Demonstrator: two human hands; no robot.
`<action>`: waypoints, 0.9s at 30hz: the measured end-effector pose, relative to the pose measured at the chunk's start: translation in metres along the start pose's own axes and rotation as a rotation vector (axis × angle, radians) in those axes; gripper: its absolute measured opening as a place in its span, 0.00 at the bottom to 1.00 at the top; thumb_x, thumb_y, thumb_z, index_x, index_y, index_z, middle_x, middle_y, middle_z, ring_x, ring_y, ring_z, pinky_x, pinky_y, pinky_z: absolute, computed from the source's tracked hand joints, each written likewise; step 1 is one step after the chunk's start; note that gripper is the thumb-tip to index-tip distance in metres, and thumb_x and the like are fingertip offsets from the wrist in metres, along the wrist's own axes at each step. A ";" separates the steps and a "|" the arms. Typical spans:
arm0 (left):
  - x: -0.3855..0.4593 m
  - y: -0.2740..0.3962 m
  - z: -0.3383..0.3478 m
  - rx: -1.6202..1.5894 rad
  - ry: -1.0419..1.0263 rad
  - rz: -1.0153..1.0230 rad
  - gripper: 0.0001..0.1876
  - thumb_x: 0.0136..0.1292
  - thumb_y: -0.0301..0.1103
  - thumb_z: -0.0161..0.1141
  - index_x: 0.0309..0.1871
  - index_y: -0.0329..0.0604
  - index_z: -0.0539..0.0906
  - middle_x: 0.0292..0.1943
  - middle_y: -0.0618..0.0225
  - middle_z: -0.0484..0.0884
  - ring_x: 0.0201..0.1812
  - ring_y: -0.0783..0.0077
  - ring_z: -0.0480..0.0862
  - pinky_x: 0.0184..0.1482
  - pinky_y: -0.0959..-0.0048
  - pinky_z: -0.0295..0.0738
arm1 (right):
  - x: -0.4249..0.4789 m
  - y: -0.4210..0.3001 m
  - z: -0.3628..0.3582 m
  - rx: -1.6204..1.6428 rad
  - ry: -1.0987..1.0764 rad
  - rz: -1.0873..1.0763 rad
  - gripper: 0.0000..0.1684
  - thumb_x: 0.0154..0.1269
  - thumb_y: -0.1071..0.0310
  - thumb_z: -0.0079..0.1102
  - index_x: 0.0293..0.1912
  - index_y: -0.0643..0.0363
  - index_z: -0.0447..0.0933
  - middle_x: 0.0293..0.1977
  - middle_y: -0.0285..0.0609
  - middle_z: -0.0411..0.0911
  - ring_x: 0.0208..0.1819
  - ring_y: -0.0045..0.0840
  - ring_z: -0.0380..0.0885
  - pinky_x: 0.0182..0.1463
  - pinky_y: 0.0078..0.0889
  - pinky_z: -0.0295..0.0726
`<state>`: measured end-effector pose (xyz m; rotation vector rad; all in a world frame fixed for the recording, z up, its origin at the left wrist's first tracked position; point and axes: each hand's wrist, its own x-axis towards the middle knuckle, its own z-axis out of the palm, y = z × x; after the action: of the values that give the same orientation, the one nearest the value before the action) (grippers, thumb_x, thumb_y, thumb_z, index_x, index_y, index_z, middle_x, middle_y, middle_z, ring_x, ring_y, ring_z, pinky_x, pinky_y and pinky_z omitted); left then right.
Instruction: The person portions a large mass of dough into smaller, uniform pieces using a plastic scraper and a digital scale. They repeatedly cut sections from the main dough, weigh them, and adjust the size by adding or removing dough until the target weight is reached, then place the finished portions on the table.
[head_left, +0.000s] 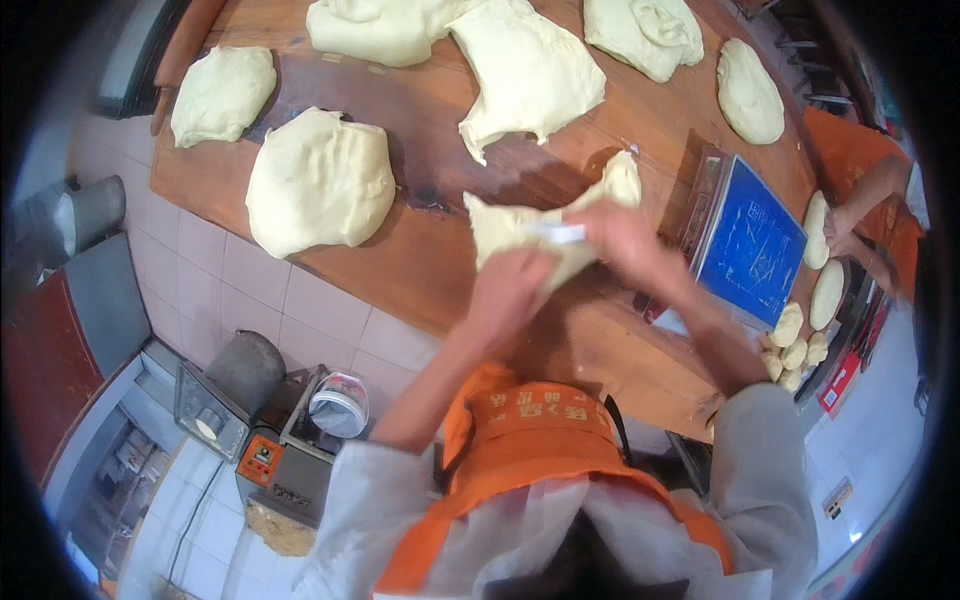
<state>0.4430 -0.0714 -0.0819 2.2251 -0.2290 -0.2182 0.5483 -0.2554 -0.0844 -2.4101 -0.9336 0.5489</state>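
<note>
Before me, a piece of pale dough (502, 225) is held above the near edge of the wooden table. My left hand (517, 285) grips its lower side. My right hand (619, 236), blurred, is shut on a small tool (559, 232) with a pale, shiny blade or handle, its kind unclear, lying across the dough. Part of the dough stretches up behind my right hand. Just beyond lies a large torn slab of dough (532, 71). To the left is a thick round dough mass (322, 180), and right of my hands stands a blue-topped scale (750, 244).
More dough lies on the wooden table (427, 285): a lump (225, 94) at left, others along the far side. Long dough pieces (827, 294) and small balls (791, 352) lie beyond the scale. A co-worker's hands (844, 232) touch one long piece. A bucket (339, 405) stands below left.
</note>
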 end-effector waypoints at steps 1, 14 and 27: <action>-0.031 0.001 0.005 0.019 0.070 0.038 0.19 0.46 0.25 0.60 0.45 0.47 0.77 0.40 0.60 0.77 0.44 0.56 0.77 0.45 0.62 0.70 | -0.023 -0.022 0.008 -0.195 0.095 -0.103 0.09 0.52 0.69 0.51 0.35 0.47 0.77 0.31 0.34 0.77 0.34 0.27 0.78 0.32 0.29 0.78; -0.106 -0.016 0.061 -0.333 0.429 -0.495 0.37 0.50 0.34 0.65 0.62 0.32 0.60 0.61 0.49 0.59 0.62 0.53 0.61 0.63 0.59 0.55 | -0.103 0.012 -0.006 -0.114 0.179 0.847 0.14 0.66 0.66 0.44 0.47 0.62 0.70 0.30 0.56 0.76 0.32 0.48 0.76 0.34 0.43 0.74; -0.085 -0.062 0.061 -1.594 0.170 -0.827 0.33 0.64 0.52 0.43 0.66 0.42 0.54 0.62 0.60 0.63 0.60 0.60 0.67 0.62 0.60 0.60 | -0.081 0.011 0.147 1.739 0.139 0.976 0.15 0.66 0.67 0.48 0.51 0.60 0.71 0.45 0.40 0.75 0.46 0.24 0.73 0.49 0.31 0.75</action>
<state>0.3514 -0.0596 -0.1615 0.6149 0.7483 -0.4354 0.4208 -0.2756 -0.1925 -0.9948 0.7509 0.9047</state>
